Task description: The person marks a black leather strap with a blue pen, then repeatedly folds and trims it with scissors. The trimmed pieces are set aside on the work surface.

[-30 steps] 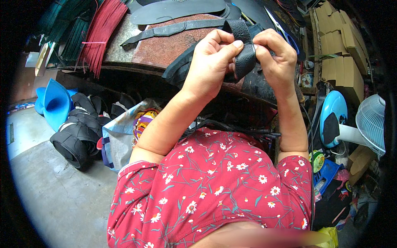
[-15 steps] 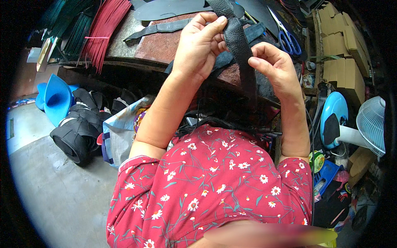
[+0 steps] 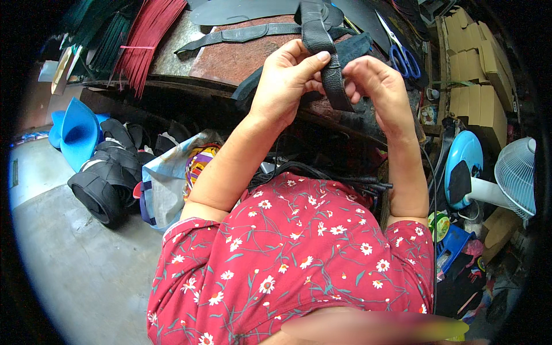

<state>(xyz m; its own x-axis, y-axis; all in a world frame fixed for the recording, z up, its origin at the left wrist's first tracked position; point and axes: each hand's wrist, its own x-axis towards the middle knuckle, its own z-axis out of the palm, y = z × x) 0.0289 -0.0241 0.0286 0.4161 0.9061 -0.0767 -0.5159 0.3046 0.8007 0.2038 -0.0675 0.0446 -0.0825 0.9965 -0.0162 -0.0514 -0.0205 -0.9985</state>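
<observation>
My bare left arm [image 3: 230,155] and bare right arm [image 3: 407,172] reach out ahead. My left hand [image 3: 287,80] pinches, thumb over bent fingers. My right hand [image 3: 384,92] is near it, fingers curled in and a bit blurry.

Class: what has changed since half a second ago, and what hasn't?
The left hand moved down and slightly right, keeping hold of the black strap; the strap, nearly straight before, now bends near that hand. The right hand stays close beside it. The scissors and red bundle lie as before.
</observation>
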